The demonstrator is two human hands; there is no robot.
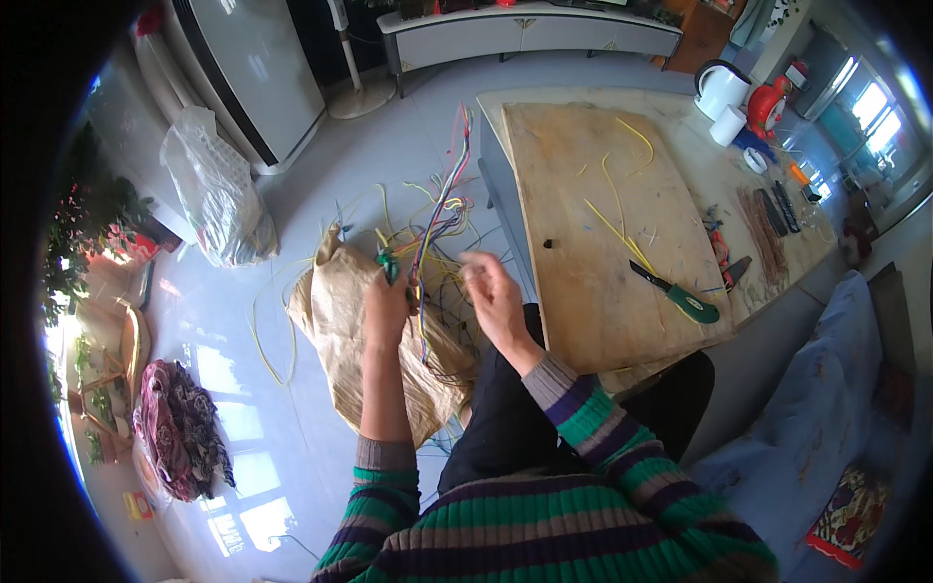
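While the left hand [386, 309] gripped a green tool [389, 264] beside the wires [442, 206] over the sack [340, 325], perhaps keeping both close together, the right hand [498, 303] curled nearby, its grasp impossible to tell, and the knife [692, 304] lay on the board [603, 325], likely for easy reach.

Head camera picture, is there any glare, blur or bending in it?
In the head view, bright patches glare off the floor at lower left; in the same head view, the right hand looks slightly smeared, perhaps from motion; also in the head view, the low cabinet bows along its edges, and the picture's corners go black.
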